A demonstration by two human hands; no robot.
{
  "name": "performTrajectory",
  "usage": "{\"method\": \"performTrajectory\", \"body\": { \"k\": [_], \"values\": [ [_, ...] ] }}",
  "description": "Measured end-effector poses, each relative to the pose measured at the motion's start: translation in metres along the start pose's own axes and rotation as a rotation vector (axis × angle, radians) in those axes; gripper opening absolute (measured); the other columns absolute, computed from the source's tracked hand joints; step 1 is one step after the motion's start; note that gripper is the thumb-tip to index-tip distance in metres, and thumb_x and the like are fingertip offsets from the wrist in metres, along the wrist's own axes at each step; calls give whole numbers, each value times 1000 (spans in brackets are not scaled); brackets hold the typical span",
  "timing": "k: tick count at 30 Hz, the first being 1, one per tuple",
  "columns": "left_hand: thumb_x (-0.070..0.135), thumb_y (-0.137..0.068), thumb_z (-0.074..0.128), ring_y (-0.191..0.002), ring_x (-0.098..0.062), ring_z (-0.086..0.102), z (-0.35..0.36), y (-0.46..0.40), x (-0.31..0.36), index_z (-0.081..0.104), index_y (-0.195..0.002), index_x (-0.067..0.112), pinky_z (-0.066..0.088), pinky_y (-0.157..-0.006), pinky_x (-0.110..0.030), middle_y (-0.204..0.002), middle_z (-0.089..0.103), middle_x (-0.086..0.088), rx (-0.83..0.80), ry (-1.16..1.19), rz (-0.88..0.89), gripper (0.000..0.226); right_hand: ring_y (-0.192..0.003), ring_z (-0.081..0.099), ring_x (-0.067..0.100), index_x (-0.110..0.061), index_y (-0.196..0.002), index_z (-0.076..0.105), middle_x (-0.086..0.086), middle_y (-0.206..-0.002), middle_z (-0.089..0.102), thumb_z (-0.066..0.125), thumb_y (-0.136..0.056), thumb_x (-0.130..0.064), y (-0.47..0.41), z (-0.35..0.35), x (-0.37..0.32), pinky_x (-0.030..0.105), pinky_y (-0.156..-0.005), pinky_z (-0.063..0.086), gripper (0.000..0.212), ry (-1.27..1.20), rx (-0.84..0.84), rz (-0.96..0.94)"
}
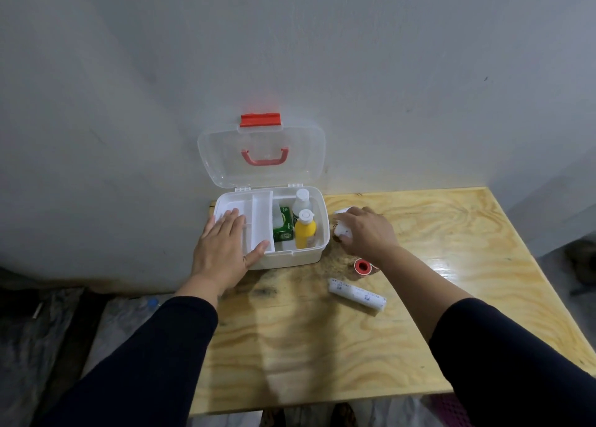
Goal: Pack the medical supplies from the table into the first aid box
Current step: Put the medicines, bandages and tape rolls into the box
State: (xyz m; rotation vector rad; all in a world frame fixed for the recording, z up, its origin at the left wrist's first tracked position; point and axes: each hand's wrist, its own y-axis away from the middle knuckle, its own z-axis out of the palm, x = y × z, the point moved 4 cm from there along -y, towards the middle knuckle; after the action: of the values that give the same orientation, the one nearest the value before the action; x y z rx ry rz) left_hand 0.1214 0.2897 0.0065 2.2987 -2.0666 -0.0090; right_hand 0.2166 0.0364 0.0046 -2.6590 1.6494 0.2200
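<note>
From the head view, my left hand [225, 249] lies spread flat, palm down, on the white tray [258, 212] sitting in the left half of the first aid box [300, 255], thumb hooked over its front edge. My right hand [364, 231] is curled around a small white roll [342, 229] on the table [435, 233], just right of the box; my fingers hide most of it, so I cannot tell whether it is gauze or tape.

What could go wrong: the box is light, thin plastic, and if I lean on the tray it may tip or slide on the smooth plywood. The space right of the tray is already crowded by a yellow bottle [304, 231], a white bottle [301, 200] behind it and a green carton [285, 225], all upright; pushing the roll in carelessly could knock a bottle over. The clear lid [261, 155] stands open against the wall and could drop forward if I jolt the box.

Near my right wrist a small red-rimmed tape spool [362, 266] lies flat, round enough to roll away. Closer to me, a soft, wrapped bandage roll [356, 295], long and cylindrical, lies on its side, also prone to rolling.
</note>
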Motion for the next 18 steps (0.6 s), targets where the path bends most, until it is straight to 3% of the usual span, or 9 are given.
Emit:
{"method": "performTrajectory", "body": {
  "k": [6, 10, 12, 15, 18],
  "values": [
    [80, -68, -20, -147, -18, 11, -5, 2, 1, 24, -149, 11, -5, -118, -35, -159, 18, -6, -10, 3, 10, 115, -97, 61, 19, -34, -112, 67, -4, -110, 64, 61, -86, -36, 2, -73, -9, 27, -62, 47, 26, -317, 373, 36],
    [75, -79, -7, -141, -24, 27, -9, 1, 2, 36, -140, 8, 12, -119, -43, -150, 35, -12, -19, -36, 38, 101, -90, 63, 16, -29, -112, 67, -3, -108, 65, 66, -84, -33, 7, -134, -36, 34, -73, 57, 27, -596, 563, 8],
    [75, -81, -3, -134, -26, 36, -9, 2, 2, 46, -131, 7, 19, -116, -43, -141, 45, -14, 16, -2, 59, 98, -91, 60, 8, -29, -113, 66, -5, -107, 62, 67, -84, -30, 10, -150, -56, 25, -79, 56, 28, -788, 580, -6],
    [77, -81, 1, -136, -27, 36, -6, 4, 0, 49, -131, 3, 15, -117, -42, -142, 46, -16, 32, 62, 55, 101, -86, 56, -6, -22, -113, 66, -6, -106, 60, 69, -84, -22, 14, -147, -91, 1, -71, 46, 29, -954, 530, -55],
    [79, -77, -3, -140, -27, 31, -6, 3, 1, 44, -137, 2, 11, -118, -41, -147, 40, -16, 17, 58, 60, 107, -86, 55, -8, -18, -110, 68, 1, -110, 63, 71, -83, -19, 14, -117, -115, -1, -72, 44, 28, -949, 463, -98]
  ]
}}
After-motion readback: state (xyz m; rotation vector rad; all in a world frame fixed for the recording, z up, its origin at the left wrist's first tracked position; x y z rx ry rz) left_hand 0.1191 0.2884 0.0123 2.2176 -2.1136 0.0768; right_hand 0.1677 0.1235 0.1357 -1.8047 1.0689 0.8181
